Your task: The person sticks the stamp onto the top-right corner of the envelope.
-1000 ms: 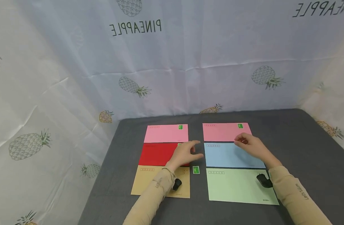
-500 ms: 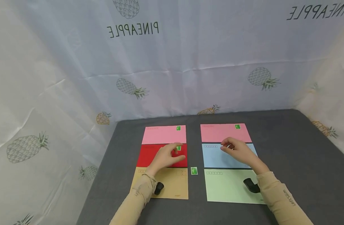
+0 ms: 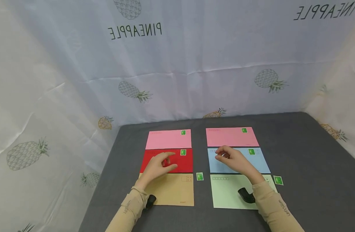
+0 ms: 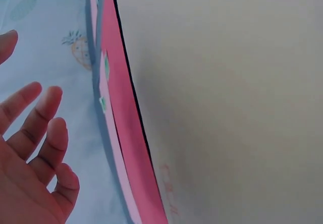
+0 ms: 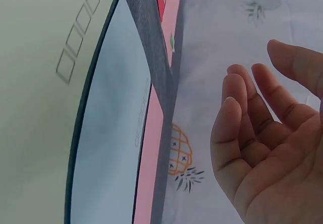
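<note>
My left hand [image 3: 157, 167] hovers over the red envelope [image 3: 180, 166] and the top of the tan envelope [image 3: 174, 191], fingers relaxed and holding nothing. My right hand [image 3: 234, 161] is over the blue envelope [image 3: 260, 164], loosely curled with nothing in it; its palm [image 5: 287, 183] shows bare in the right wrist view. Green stamps lie at the upper right of the red envelope, the blue envelope, the left pink envelope [image 3: 168, 140] and the right pink envelope [image 3: 228, 138]. One stamp [image 3: 199, 176] lies on the table beside the tan envelope; another stamp [image 3: 278, 180] lies right of the light green envelope [image 3: 226, 193].
The envelopes lie in two columns on a dark grey tabletop [image 3: 311, 154], a strip of table between them. A white pineapple-print curtain [image 3: 183, 90] hangs behind and at the sides. A black wrist camera [image 3: 246, 195] sits at my right cuff, over the light green envelope.
Both hands have moved left and slightly nearer me. The stamps on the red and blue envelopes and the one right of the light green envelope have come into full view.
</note>
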`<state>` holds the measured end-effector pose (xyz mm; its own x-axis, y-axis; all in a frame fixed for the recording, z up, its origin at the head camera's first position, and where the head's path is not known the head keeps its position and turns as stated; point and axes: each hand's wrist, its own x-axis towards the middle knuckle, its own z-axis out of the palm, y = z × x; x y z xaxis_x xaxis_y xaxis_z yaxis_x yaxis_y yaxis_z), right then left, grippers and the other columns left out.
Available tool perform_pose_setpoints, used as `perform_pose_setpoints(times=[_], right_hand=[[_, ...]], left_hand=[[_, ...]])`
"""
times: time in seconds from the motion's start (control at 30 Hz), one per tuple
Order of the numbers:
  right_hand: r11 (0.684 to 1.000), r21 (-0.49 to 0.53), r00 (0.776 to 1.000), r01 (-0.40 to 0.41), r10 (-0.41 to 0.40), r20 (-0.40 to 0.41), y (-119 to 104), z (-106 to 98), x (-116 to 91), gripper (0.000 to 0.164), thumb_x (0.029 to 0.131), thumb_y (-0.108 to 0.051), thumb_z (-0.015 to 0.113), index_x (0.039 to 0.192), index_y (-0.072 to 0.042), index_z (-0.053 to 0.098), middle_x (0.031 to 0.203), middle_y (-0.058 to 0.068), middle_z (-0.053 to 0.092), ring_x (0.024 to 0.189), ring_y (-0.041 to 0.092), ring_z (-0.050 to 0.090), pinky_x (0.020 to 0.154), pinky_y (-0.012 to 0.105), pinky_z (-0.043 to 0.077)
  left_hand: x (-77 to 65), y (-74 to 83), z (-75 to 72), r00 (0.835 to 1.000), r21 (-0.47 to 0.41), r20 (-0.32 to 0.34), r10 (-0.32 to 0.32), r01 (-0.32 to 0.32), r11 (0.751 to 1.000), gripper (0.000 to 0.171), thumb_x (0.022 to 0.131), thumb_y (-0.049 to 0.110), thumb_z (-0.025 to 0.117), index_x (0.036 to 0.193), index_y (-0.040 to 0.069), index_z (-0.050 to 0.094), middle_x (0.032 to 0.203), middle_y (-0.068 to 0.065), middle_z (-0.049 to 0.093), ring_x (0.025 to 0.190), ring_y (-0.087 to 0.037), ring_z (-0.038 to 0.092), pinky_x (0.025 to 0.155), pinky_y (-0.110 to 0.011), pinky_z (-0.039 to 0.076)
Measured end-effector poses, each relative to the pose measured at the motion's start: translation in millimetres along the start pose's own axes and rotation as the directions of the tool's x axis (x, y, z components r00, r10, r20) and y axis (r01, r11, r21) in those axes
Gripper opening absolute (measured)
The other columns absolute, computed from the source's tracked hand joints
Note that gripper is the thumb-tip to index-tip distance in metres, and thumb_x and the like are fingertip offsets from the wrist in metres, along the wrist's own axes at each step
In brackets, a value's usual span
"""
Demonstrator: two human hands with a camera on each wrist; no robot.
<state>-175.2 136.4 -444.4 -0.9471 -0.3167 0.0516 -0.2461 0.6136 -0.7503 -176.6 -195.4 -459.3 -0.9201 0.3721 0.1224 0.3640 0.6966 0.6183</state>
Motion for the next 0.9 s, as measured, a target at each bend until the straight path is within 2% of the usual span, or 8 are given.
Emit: perform_pose_setpoints(times=[0.23,0.47,0.67,0.9], right_hand=[[1.000,0.029,1.000,0.010,-0.011,0.029,-9.2,11.6,0.5,0.027,0.089,-0.027,0.062,0.107,-0.008,0.061,0.094,0.000,0.064,0.081,0.011,0.056,0.068,0.024,0.048],[0.999,0.039,0.997,0.020,-0.022,0.071,-17.0,20.5,-0.8,0.026,0.088,-0.026,0.063,0.107,-0.008,0.061,0.094,0.000,0.063,0.079,0.010,0.055,0.067,0.025,0.047],[0.996,0.067,0.993,0.050,-0.057,0.101,-22.7,35.1,-2.0,0.026,0.088,-0.026,0.064,0.106,-0.008,0.061,0.097,0.000,0.062,0.081,0.011,0.057,0.066,0.024,0.048],[0.996,0.078,0.994,0.053,-0.060,0.096,-28.7,53.3,-3.7,0.020,0.087,-0.020,0.064,0.103,-0.008,0.062,0.095,-0.001,0.062,0.079,0.009,0.056,0.064,0.023,0.047]], left_hand=[[-19.4,-11.3,-9.9,0.999,-0.053,-0.005,-0.044,0.043,0.998,0.055,0.079,0.039,0.071,0.127,0.016,0.057,0.078,0.006,0.054,0.063,-0.008,0.047,0.058,-0.020,0.040],[-39.5,-28.1,-19.6,0.999,-0.081,-0.012,-0.053,0.052,0.995,0.058,0.081,0.039,0.070,0.130,0.015,0.054,0.077,0.008,0.054,0.060,-0.006,0.046,0.056,-0.020,0.040],[-56.2,-39.3,-32.0,0.993,-0.085,-0.029,-0.116,0.113,0.990,0.057,0.079,0.036,0.072,0.130,0.017,0.055,0.076,0.008,0.053,0.063,-0.007,0.045,0.056,-0.020,0.039],[-73.4,-51.4,-35.2,0.989,-0.089,0.023,-0.146,0.147,0.985,0.055,0.081,0.035,0.071,0.130,0.016,0.054,0.077,0.007,0.052,0.063,-0.003,0.043,0.056,-0.020,0.038]])
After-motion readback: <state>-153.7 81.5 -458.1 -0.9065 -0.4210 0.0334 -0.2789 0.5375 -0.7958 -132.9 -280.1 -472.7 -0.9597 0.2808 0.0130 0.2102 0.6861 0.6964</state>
